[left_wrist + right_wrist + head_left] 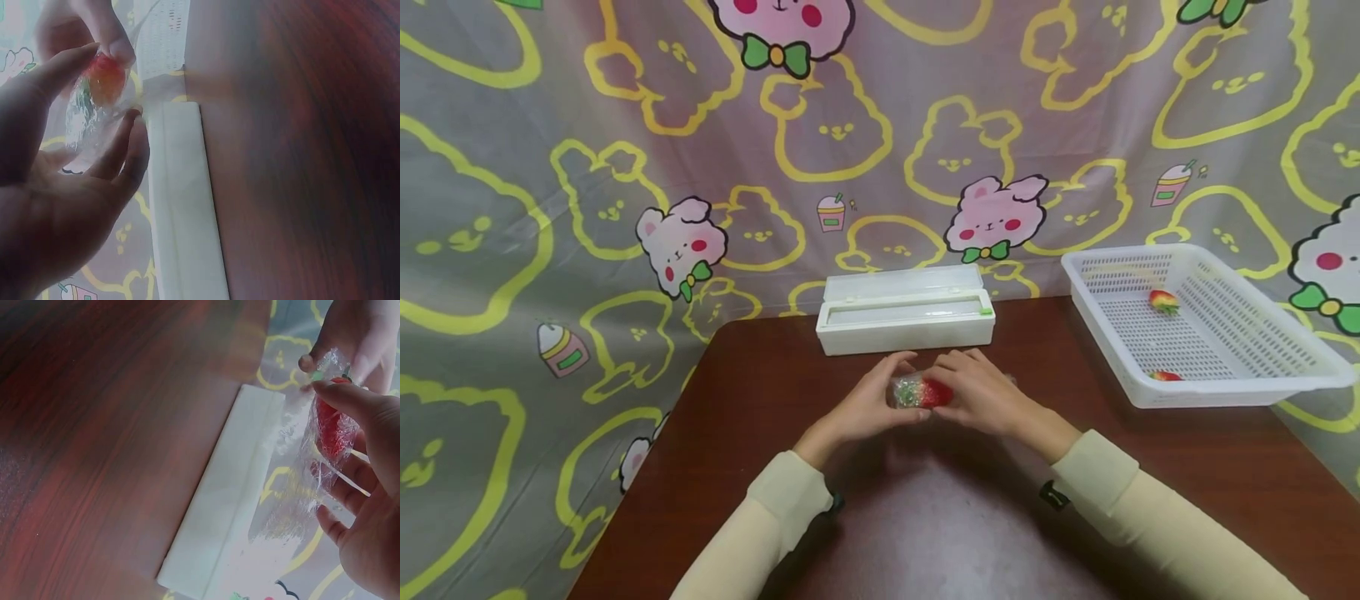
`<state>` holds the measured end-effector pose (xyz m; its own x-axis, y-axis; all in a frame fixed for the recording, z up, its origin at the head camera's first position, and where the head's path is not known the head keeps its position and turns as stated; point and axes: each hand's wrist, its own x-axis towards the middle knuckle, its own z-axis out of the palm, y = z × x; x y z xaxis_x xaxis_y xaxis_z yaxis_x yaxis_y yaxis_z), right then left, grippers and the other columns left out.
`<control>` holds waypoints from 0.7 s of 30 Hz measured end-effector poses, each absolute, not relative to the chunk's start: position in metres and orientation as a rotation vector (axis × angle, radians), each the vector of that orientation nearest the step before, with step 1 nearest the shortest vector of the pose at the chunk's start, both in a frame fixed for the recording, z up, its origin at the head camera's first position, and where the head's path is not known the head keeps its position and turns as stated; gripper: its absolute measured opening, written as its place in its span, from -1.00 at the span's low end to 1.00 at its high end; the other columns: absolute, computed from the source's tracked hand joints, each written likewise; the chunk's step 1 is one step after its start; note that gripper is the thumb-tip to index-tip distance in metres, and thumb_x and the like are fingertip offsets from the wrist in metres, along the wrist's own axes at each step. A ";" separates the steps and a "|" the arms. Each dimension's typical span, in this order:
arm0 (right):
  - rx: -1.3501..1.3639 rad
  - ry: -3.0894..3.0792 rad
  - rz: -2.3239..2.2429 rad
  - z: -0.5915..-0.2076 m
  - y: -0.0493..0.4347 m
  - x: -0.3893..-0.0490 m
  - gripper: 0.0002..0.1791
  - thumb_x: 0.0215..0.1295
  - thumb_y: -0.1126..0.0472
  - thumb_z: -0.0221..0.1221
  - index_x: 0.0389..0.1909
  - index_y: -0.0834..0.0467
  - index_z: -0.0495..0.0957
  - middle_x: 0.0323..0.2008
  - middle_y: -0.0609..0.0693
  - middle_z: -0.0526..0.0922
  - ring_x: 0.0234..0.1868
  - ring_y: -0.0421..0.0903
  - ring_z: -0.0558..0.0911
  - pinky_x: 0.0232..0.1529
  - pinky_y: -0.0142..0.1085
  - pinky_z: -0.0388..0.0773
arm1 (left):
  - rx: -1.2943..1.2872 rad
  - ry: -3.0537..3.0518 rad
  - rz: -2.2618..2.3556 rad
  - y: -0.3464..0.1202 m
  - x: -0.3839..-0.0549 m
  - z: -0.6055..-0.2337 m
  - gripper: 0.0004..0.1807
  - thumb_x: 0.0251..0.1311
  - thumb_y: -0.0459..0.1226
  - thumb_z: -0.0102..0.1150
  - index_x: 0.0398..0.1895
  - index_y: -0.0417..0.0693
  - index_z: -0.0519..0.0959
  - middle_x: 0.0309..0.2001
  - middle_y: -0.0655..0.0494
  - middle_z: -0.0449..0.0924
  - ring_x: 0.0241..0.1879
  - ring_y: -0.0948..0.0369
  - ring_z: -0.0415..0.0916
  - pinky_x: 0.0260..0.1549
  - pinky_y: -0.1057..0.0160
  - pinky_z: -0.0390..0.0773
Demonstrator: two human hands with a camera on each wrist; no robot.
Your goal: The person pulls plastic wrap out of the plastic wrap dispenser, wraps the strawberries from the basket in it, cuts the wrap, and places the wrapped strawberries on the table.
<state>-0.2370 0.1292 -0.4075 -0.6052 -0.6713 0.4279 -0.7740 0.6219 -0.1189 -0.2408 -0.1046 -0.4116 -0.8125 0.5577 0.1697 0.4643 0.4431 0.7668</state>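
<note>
Between both hands, above the table, is a red strawberry point(934, 393) with a green leafy end, wrapped in clear plastic film point(312, 487). My left hand point(867, 402) curls its thumb and fingers around the leafy end. The right hand point(988, 392) grips the red end, its thumb lying along the fruit in the right wrist view. Loose crumpled film hangs below the strawberry point(334, 422) there. In the left wrist view the wrapped strawberry point(105, 84) sits between the left thumb and fingers, with the other hand at its far end.
A long white box point(906, 333) with a raised clear lid stands at the table's back edge, beyond the hands. To the right is a white perforated basket point(1120, 350) holding a strawberry point(1163, 301) and another red piece point(1165, 376). A patterned curtain point(895, 142) hangs behind the brown table point(760, 367).
</note>
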 end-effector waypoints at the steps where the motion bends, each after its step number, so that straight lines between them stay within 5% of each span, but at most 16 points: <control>1: 1.165 -2.500 0.409 -0.407 0.129 -0.236 -0.45 0.09 -0.05 0.52 0.07 0.07 0.67 -0.12 -0.08 0.64 -0.04 -0.07 0.55 0.03 -0.08 0.43 | 0.913 2.576 1.307 -0.104 -0.241 -0.412 -0.05 0.16 -0.13 0.50 0.53 -0.06 0.17 0.27 -0.10 0.44 0.08 0.09 0.51 -0.04 0.13 0.62; 11: 1.206 -2.483 0.382 -0.410 0.128 -0.232 -0.47 0.07 -0.04 0.54 0.05 0.05 0.68 -0.18 -0.09 0.57 -0.10 -0.08 0.54 -0.09 -0.15 0.43 | 0.803 2.600 1.206 -0.099 -0.237 -0.412 -0.25 0.33 0.01 0.31 0.45 -0.09 0.28 0.04 0.00 0.64 -0.10 0.21 0.60 -0.05 0.16 0.61; 21: 1.133 -2.528 0.341 -0.414 0.130 -0.232 -0.29 -0.05 -0.09 0.60 0.11 0.12 0.61 -0.05 -0.02 0.62 0.03 -0.01 0.57 0.01 -0.03 0.46 | 0.803 2.464 1.266 -0.093 -0.237 -0.412 -0.52 0.43 -0.16 0.23 0.27 -0.23 0.46 -0.01 -0.03 0.65 -0.25 0.25 0.66 -0.25 0.27 0.67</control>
<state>-0.2317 0.1295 -0.4139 -0.6197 -0.6710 0.4072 -0.7550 0.6514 -0.0755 -0.2374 -0.0934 -0.4124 -0.8146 0.5795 0.0231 0.3562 0.4685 0.8085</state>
